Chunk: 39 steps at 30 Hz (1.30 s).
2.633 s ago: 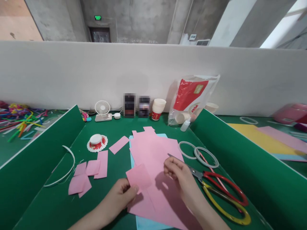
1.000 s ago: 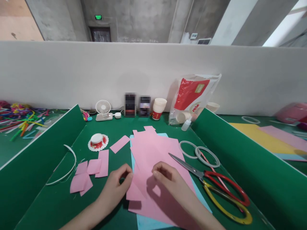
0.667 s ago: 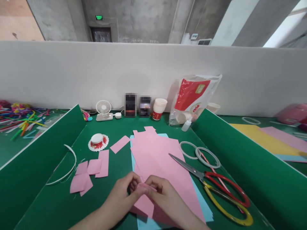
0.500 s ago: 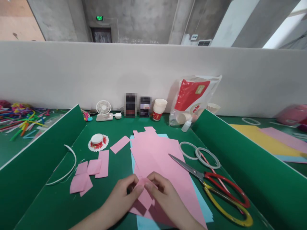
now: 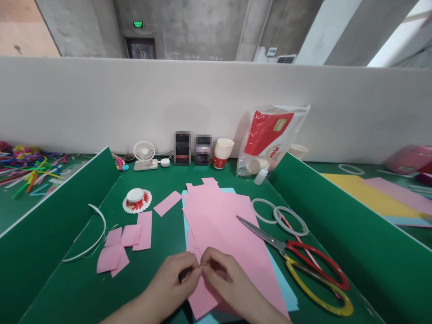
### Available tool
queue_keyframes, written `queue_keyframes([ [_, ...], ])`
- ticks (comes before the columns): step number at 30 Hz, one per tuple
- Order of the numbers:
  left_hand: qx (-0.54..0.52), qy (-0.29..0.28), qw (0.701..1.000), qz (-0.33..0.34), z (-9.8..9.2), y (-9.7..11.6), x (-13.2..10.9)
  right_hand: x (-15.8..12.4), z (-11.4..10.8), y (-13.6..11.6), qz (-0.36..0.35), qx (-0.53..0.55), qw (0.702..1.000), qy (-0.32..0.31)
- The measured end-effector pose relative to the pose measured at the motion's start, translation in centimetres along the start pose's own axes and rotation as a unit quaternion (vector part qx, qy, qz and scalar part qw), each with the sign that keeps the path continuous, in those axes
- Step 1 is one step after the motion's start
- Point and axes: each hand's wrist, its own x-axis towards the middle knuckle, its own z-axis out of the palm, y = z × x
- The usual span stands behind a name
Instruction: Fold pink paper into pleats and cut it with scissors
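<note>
My left hand (image 5: 173,281) and my right hand (image 5: 229,283) meet over the lower part of a stack of pink paper (image 5: 224,216). Both are closed, thumbs against forefingers, pinching the top of a small piece of pink paper (image 5: 203,300) between them. Its lower part shows below the fingertips; the pinched edge is mostly hidden. Light blue sheets (image 5: 286,292) stick out under the stack. Large scissors (image 5: 278,245) with one red and one yellow handle lie to the right, blades partly over the pink paper. Several cut pink pieces (image 5: 110,258) lie to the left.
Two white rings (image 5: 290,220) lie beside a pink strip near the right green divider (image 5: 364,234). A curved white strip (image 5: 101,234) is by the left divider. Toward the back stand a small fan (image 5: 144,151), paper cups (image 5: 223,153), a small bottle (image 5: 261,176) and a plastic bag (image 5: 270,135).
My fingertips have drawn closer together and moved slightly down. The held pink piece has turned, its free part now reaching lower between my hands. Other things stay in place, with a slight camera shift.
</note>
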Motion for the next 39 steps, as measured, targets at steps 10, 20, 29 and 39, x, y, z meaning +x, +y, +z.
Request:
queue_keyframes([
  [10, -0.151, 0.028, 0.987, -0.055, -0.6, -0.1, 0.1, -0.2, -1.0, -0.5, -0.036, 0.037, 0.995, 0.087],
  [20, -0.2, -0.002, 0.978, -0.06, 0.1, -0.6, 0.3, 0.3, -0.2, 1.2, -0.04, 0.062, 0.992, 0.105],
  [29, -0.042, -0.006, 0.998, -0.048, -0.2, 0.1, 0.0, -0.2, -1.8, -1.1, -0.033, -0.123, 0.992, -0.012],
  [39, -0.181, 0.009, 0.98, -0.079, -0.7, 0.3, 0.1, 0.2, -1.1, 0.0, -0.013, 0.029, 0.999, -0.005],
])
